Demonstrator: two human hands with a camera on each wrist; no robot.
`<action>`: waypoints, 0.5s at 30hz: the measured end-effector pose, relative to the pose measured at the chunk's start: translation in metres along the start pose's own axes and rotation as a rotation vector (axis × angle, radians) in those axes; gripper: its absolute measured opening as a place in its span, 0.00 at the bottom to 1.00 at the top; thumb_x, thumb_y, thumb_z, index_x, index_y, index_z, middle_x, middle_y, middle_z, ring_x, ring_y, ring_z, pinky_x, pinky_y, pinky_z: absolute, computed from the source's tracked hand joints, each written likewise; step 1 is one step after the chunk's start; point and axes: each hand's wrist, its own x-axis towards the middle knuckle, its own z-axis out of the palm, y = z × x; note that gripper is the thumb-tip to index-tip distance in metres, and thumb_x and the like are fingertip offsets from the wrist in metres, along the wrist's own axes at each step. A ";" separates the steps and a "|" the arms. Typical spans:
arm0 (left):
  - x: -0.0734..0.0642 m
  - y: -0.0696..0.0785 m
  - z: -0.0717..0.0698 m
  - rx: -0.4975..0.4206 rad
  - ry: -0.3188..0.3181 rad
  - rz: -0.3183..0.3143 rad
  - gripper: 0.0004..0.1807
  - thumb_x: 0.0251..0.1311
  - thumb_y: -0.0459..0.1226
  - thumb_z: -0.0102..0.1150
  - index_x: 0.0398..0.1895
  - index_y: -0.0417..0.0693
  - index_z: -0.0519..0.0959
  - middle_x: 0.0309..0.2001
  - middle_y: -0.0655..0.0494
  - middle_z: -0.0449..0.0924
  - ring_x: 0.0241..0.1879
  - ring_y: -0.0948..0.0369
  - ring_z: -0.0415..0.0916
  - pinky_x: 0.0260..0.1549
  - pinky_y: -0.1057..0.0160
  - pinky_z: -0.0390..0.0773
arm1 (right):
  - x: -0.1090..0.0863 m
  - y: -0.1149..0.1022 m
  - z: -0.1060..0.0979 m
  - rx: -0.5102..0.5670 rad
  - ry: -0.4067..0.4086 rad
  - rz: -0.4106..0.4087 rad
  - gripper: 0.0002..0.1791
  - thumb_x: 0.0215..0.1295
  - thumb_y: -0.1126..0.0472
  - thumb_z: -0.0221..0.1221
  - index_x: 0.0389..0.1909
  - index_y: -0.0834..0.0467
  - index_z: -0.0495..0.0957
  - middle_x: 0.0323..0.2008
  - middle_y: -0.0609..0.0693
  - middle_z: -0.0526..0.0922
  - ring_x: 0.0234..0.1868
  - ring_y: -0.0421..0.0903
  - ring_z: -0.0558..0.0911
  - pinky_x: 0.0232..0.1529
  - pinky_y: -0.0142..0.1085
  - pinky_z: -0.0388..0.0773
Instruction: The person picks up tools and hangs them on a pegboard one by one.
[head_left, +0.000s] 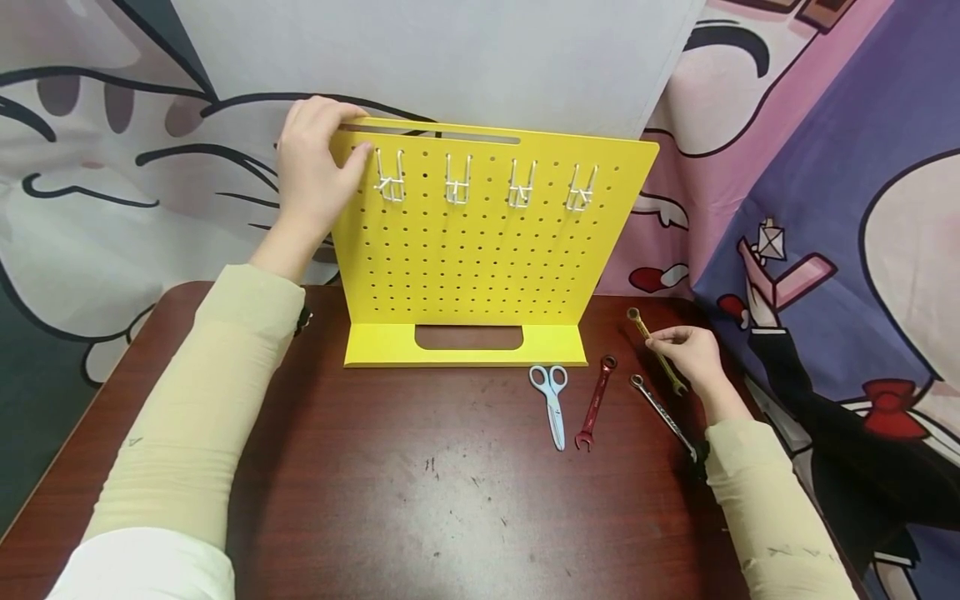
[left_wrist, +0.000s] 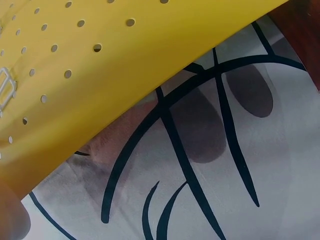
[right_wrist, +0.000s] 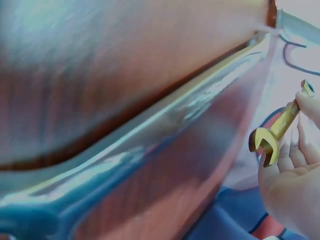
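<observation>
At twelve o'clock on the brown table (head_left: 375, 483) stands one yellow pegboard (head_left: 483, 225), leaning back, with one long slot near its top, one cutout in its base and four white hooks (head_left: 457, 193) in a row along its upper part. From the board's middle, the left hand (head_left: 315, 158) is at ten o'clock, gripping the top corner with the thumb on the front face and the fingers over the edge. The right hand (head_left: 692, 358) is at four o'clock, pinching one gold wrench (head_left: 667, 367) between thumb and fingers; its ring end points to eleven, its open end to five. I cannot tell whether this wrench touches the table.

Two more wrenches lie on the tabletop, making three: one red wrench (head_left: 597, 402) at five o'clock, open end towards seven, and one silver wrench (head_left: 664, 416) between four and five, nearest the right sleeve (head_left: 772, 508). One pair of light-blue scissors (head_left: 553, 410) lies at five, just beside the red wrench, two finger loops towards twelve, blades together towards six.
</observation>
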 end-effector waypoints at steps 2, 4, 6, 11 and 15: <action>0.000 0.000 0.000 0.003 -0.001 -0.001 0.14 0.70 0.32 0.65 0.57 0.39 0.85 0.55 0.42 0.85 0.61 0.48 0.75 0.68 0.58 0.70 | -0.001 -0.006 0.000 0.032 0.000 0.005 0.20 0.68 0.57 0.70 0.48 0.72 0.87 0.22 0.20 0.78 0.33 0.32 0.73 0.33 0.27 0.71; 0.000 -0.001 0.000 0.002 -0.002 0.000 0.14 0.70 0.33 0.65 0.57 0.39 0.85 0.55 0.43 0.85 0.62 0.48 0.75 0.68 0.58 0.70 | -0.003 -0.013 0.000 0.058 0.000 0.011 0.21 0.69 0.56 0.70 0.50 0.72 0.86 0.23 0.20 0.79 0.34 0.32 0.74 0.33 0.26 0.72; 0.000 -0.001 0.001 -0.001 -0.002 0.001 0.14 0.70 0.33 0.65 0.57 0.40 0.85 0.55 0.43 0.85 0.62 0.49 0.75 0.68 0.58 0.70 | -0.003 -0.019 -0.001 0.079 0.002 0.011 0.22 0.69 0.56 0.70 0.51 0.72 0.86 0.24 0.20 0.80 0.35 0.32 0.74 0.34 0.25 0.73; 0.000 -0.003 0.002 -0.008 0.002 0.004 0.14 0.70 0.33 0.66 0.57 0.40 0.85 0.55 0.43 0.85 0.62 0.49 0.74 0.68 0.58 0.70 | -0.004 -0.038 -0.002 0.120 0.013 -0.023 0.22 0.70 0.56 0.69 0.53 0.71 0.85 0.25 0.21 0.80 0.34 0.30 0.76 0.35 0.23 0.74; 0.001 -0.003 0.002 -0.013 0.009 0.008 0.14 0.70 0.33 0.66 0.57 0.40 0.85 0.55 0.44 0.85 0.61 0.49 0.75 0.68 0.58 0.69 | -0.005 -0.057 -0.004 0.170 0.021 -0.047 0.22 0.70 0.58 0.69 0.54 0.72 0.84 0.26 0.22 0.81 0.33 0.29 0.77 0.35 0.22 0.75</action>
